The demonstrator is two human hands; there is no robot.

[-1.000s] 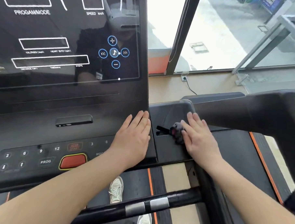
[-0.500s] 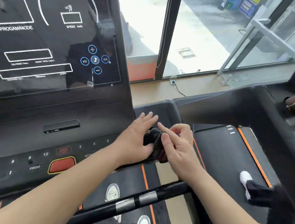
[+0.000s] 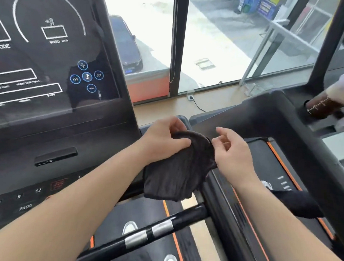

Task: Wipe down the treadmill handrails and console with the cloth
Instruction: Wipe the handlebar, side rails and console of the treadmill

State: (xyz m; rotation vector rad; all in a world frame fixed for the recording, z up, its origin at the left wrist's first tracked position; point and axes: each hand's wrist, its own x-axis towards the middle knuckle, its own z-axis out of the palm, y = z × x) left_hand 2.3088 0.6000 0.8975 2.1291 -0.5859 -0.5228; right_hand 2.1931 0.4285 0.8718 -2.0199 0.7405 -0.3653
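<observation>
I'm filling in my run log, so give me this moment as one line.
left hand: grips cloth top | right hand: at cloth's right edge, grip unclear | cloth: hangs loose, right of console | wiping: none

Dark car (image 3: 129, 49) outside window (image 3: 220, 43), wall socket (image 3: 190, 97) with cable (image 3: 197, 106), neighbouring treadmill (image 3: 264, 164)

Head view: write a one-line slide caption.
Left hand grips a dark cloth beside the treadmill console, right hand at its edge.

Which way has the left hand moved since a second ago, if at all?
Yes. The left hand has left the lower right corner of the console and shifted right, past its edge, now gripping the cloth.
</observation>
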